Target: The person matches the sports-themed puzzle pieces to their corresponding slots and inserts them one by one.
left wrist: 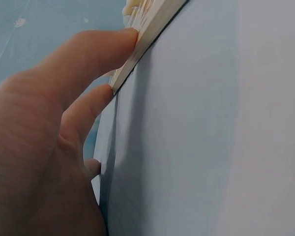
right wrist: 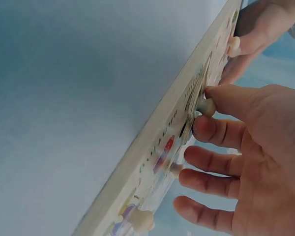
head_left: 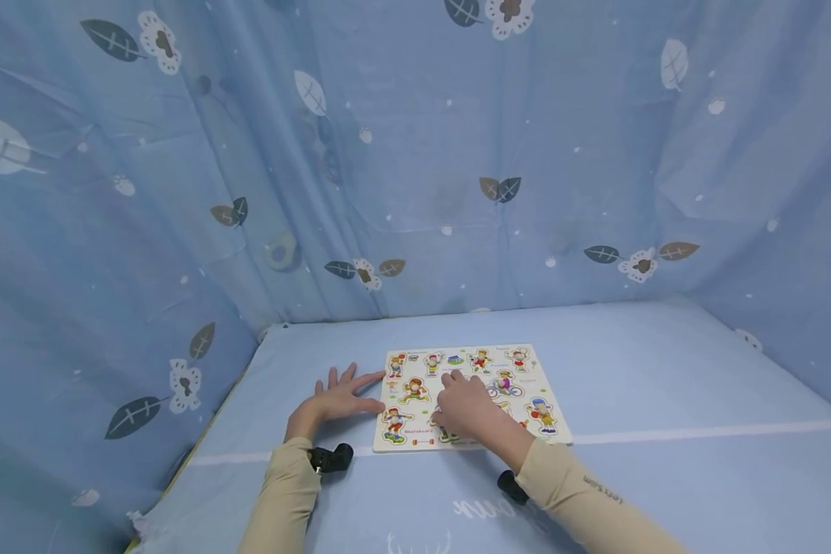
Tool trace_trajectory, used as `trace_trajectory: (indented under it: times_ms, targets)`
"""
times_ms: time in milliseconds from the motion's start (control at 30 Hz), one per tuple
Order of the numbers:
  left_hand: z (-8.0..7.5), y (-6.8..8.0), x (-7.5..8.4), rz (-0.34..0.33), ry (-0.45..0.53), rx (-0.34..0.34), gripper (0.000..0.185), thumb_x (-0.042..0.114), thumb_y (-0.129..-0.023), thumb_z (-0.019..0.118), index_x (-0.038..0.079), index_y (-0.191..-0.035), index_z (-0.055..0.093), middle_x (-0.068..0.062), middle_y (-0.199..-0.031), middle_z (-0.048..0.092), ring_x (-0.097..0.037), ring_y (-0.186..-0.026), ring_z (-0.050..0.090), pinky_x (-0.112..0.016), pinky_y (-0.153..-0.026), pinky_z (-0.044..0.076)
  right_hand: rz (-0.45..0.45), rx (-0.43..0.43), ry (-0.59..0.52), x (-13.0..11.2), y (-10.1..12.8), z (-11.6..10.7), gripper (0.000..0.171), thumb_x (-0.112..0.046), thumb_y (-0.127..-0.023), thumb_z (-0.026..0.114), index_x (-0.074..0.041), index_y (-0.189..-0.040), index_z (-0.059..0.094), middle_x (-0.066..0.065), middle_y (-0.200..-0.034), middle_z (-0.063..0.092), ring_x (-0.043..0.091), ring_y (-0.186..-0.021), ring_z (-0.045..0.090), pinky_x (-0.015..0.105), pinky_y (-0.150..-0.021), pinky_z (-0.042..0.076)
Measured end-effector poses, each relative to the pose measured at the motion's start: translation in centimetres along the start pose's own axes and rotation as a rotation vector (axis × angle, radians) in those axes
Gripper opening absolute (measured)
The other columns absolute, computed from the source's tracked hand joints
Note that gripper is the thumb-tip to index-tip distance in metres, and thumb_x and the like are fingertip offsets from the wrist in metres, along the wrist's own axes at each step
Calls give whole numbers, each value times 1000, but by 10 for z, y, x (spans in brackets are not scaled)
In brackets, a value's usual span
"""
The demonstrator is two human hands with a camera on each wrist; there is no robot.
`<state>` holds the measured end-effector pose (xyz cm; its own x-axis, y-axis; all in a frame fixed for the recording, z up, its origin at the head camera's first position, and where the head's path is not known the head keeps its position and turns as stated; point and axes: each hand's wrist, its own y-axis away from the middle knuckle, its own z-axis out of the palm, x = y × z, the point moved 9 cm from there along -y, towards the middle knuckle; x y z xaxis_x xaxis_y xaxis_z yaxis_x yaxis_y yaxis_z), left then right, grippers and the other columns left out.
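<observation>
A white wooden knob puzzle board (head_left: 383, 447) lies flat on the table, with cartoon figures of children at sports across it. My left hand (head_left: 342, 400) is spread at its left side; the thumb and a fingertip touch the board's edge (left wrist: 146, 42) in the left wrist view. Over the lower middle of the board, my right hand (head_left: 467, 408) pinches the round knob of a puzzle piece (right wrist: 206, 106) between thumb and index finger. The piece sits at the board's surface; whether it is fully in its recess I cannot tell. The other right fingers are loosely bent.
Other knobbed pieces, such as a cyclist (head_left: 504, 383) and a figure with a ball (head_left: 543, 416), sit around the right hand. A pale blue cloth (head_left: 665, 492) covers the table. Behind it hangs a blue curtain (head_left: 422, 154) with leaf and flower prints.
</observation>
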<state>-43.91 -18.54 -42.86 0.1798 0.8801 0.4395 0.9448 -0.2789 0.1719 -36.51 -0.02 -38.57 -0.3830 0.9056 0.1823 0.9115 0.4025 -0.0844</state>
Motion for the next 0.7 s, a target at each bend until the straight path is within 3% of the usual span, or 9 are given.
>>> trace_trajectory:
  times_ms: [200,400,700]
  targets:
    - [-3,1,-2,-4,8,8,84,62,-79,68,29,-152,41,-24,-164,4,-53,-146,-12,-72,-112,-5,-51,-4,-4,-7,0,1,35,-39,-98,57,-10,-90,76,8,-118,58,25,-114,51,47,-93,50]
    - [0,0,-5,-10,14,8,85,64,-78,67,30,-152,41,-23,-164,4,-52,-146,-13,-72,-112,-6,-33,10,52,-9,4,0,36,-40,-98,55,-11,-93,76,9,-119,59,25,-114,52,46,-93,50]
    - [4,-3,-3,-6,2,2,85,65,-78,67,31,-152,41,-23,-164,5,-52,-146,-12,-72,-112,-6,7,-3,-44,-2,9,4,37,-43,-98,55,-13,-95,77,8,-111,58,24,-111,50,47,-91,49]
